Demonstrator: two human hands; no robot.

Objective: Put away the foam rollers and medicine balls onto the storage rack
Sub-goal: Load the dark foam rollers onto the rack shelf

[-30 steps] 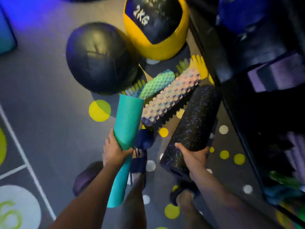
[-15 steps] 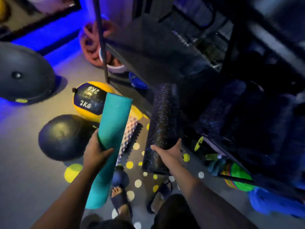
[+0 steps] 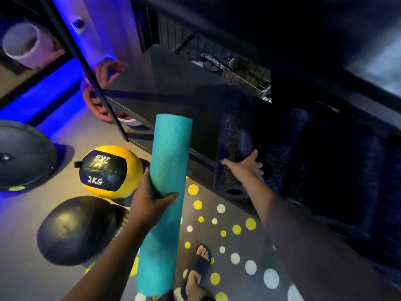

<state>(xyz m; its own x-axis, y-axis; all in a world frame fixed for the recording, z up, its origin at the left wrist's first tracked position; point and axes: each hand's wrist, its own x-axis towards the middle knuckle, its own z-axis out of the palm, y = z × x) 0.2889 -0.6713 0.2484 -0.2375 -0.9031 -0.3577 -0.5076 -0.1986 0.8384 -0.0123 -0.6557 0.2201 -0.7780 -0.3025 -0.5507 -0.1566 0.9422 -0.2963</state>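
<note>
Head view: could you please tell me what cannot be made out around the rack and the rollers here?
Head view: the storage rack's right part is too dark; what lies beside the black speckled roller is unclear.
The right hand's fingertips are blurred, partly behind that roller.
The black medicine ball's right edge hides behind the left hand and teal roller.
The dark dome is cut off by the left edge.

Your grey dotted floor (image 3: 28, 235) bears a yellow-and-black medicine ball (image 3: 108, 170) and a black ball (image 3: 76, 229); speckled dark foam rollers (image 3: 282, 148) lie on the rack shelf (image 3: 165, 83).
</note>
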